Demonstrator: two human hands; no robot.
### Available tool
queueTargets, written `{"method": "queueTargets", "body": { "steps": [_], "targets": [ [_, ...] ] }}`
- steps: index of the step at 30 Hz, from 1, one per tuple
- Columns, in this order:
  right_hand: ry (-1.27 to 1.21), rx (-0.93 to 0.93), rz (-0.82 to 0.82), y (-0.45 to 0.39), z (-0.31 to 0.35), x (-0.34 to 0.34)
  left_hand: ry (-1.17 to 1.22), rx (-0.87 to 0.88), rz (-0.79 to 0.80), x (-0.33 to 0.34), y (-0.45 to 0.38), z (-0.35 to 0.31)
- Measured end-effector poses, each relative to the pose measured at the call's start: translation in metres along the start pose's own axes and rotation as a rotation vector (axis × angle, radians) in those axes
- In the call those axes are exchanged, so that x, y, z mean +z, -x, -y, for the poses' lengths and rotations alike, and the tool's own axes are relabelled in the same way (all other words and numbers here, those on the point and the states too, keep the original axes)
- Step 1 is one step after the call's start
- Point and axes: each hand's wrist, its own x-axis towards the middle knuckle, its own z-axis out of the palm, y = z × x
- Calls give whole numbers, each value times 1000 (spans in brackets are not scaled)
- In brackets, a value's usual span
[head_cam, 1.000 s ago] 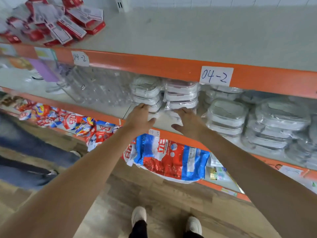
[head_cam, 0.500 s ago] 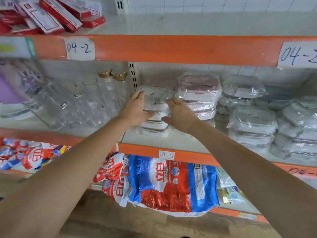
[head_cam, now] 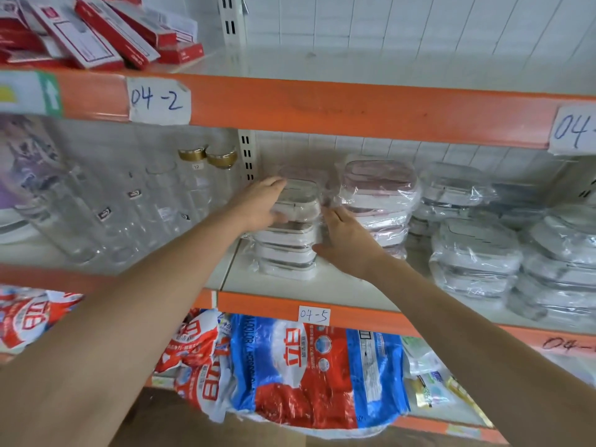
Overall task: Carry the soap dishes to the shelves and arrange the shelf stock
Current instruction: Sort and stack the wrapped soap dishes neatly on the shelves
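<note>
1. The stack of soap dishes (head_cam: 287,240) sits on the middle shelf (head_cam: 348,285), just right of the upright post (head_cam: 246,156) and near the shelf's front edge, above the 04-5 label (head_cam: 313,315).
2. The left hand (head_cam: 261,204) lies on the stack's top left side, fingers spread over the upper dish and the thumb pressing its front — a flat steadying hold more than a closed grip.
3. The right hand (head_cam: 346,240) lies flat against the stack's right side, fingers straight and reaching back between the stack and the pink dishes (head_cam: 377,195).
4. The step in hand looks like squaring the stack and seating it in its place. To do it well, the person should press evenly from both sides, so the wrapped dishes slide as one block and none skews out.
5. The plastic wrap is likely slippery; a low push near the base would move the stack better than one at the top, which could tip it.
6. The glass jars (head_cam: 135,208) stand left of the post — the stack should stay right of it, in line with the pink dishes.
</note>
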Motion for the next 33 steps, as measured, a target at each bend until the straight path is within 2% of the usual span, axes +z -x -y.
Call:
{"method": "queueTargets", "body": {
  "steps": [7,15,20,23,29,33],
  "targets": [
    [-138,119,54,-3,10,0,-34,73,-114,8,34,7],
    [-148,95,140,-7,11,6,-6,-22,94,4,23,4],
    [-140,109,148,-11,7,10,-6,-14,8,1,40,5],
    [-99,108,129,-13,13,16,-25,-65,-5,1,76,15],
    [125,39,25,-32,29,14,-75,-125,117,-1,117,25],
    [175,-12,63,-64,34,18,-95,-119,134,3,120,26]
  ]
}}
